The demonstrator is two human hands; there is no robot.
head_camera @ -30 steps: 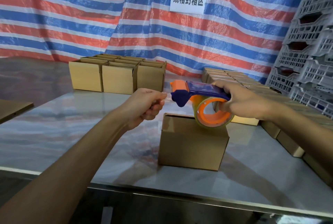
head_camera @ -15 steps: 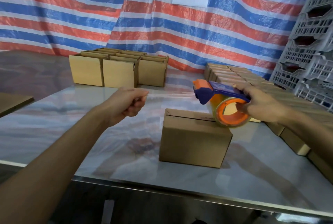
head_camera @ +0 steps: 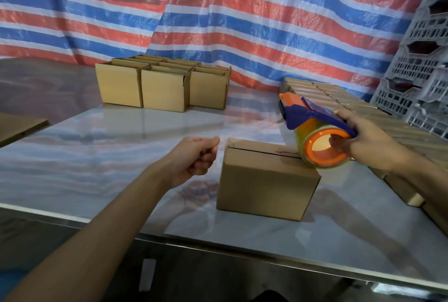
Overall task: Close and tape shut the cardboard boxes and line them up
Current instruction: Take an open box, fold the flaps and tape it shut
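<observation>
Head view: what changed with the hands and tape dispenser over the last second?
The left hand, pinching the end of the clear tape, pulled away from the tape dispenser, leftward and down to beside the top left edge of the box. The right hand carried the tape dispenser rightward, over the box's right end, stretching tape between them. Unchanged: both grips; the box sits closed, untaped, on the table.

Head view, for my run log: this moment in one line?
left hand pinches tape | right hand holds dispenser over box | box flaps closed, untaped
</observation>
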